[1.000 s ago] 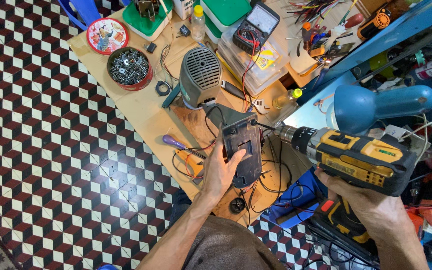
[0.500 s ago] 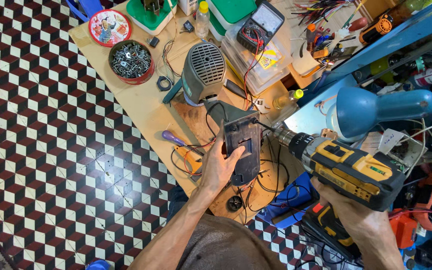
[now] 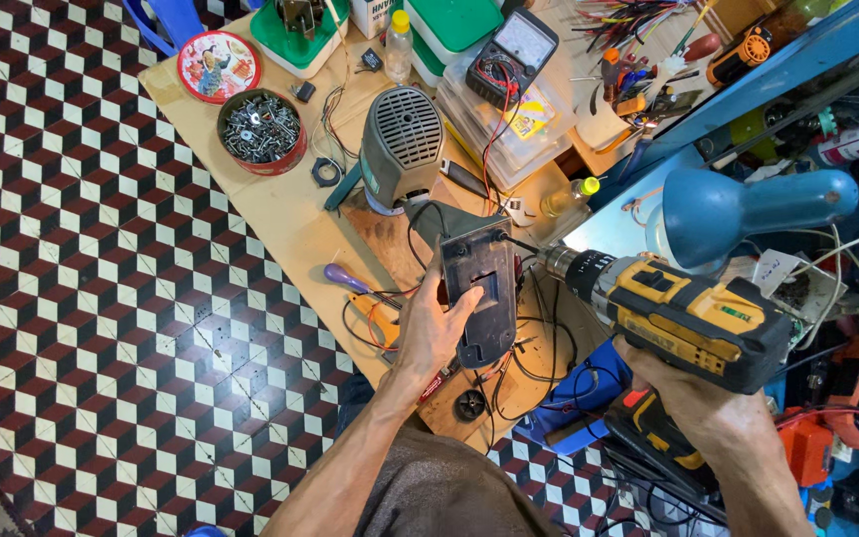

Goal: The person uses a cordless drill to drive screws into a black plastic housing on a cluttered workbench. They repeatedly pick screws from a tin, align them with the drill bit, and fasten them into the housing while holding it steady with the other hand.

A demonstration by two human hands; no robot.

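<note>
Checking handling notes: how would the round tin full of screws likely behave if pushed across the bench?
The round tin looks heavy for its size, being heaped with metal screws. It would probably slide rather than tip, as it sits low and wide. Being open-topped, a jolt might spill screws onto the wooden bench.

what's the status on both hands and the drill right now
Left hand pressed on the dark grey housing, holding it on the bench. Right hand gripping the yellow cordless drill, chuck at the housing's right edge. Loose wires around the housing.
</note>
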